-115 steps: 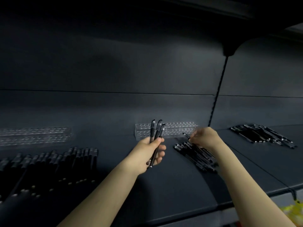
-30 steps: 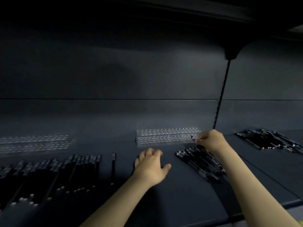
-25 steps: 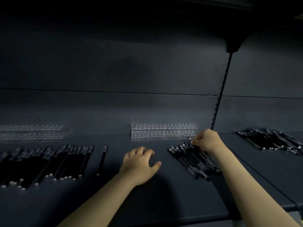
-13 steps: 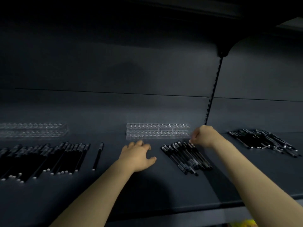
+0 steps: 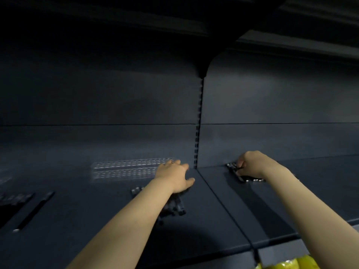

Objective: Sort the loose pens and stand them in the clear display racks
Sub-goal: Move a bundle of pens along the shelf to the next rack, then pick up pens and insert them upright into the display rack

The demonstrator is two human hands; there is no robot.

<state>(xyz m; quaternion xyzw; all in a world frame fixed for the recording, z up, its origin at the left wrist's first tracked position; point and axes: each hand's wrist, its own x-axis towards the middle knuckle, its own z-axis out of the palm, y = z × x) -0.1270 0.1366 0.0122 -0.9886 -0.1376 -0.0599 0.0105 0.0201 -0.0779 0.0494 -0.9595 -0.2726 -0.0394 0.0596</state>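
A: Scanning the front edge of the dark matte metal shelf (image 5: 194, 230) first: finding it smooth and flat, with open room between the two forearms.

B: Tracing a thin seam (image 5: 223, 206) from the back corner, beside the black slotted upright (image 5: 197, 133), out to the front lip, splitting left board from right.

A: Seeing the left hand (image 5: 174, 176) reaching palm down, fingers straight and spread wide, gripping nothing, overlapping the right end of the clear plastic display rack (image 5: 128, 168). Blurring too much for telling touch from hover.

B: Placing that rack near the back edge of the left board: two stepped tiers, glassy, dotted with rows of small holes.

A: Spotting, partly under the left forearm, a loose heap of slim black plastic pens (image 5: 174, 207), round barrels with greyish ends, lying mid-board just in front of the rack.

B: Watching the right hand (image 5: 250, 165) curling down near the back edge of the right board, fingers and thumb pinching narrowly into a second heap of black pens (image 5: 240, 176), pale tips glinting beside the wrist.

A: Noticing a single black pen (image 5: 34, 211) lying slanted toward the left edge, well apart from both hands, pale tip pointing frontward. Seeing more dark pens (image 5: 13, 198) beyond it, clipping the frame.

B: Catching something glossy and yellow (image 5: 287, 264) below the front lip at the right corner, too cropped for naming.
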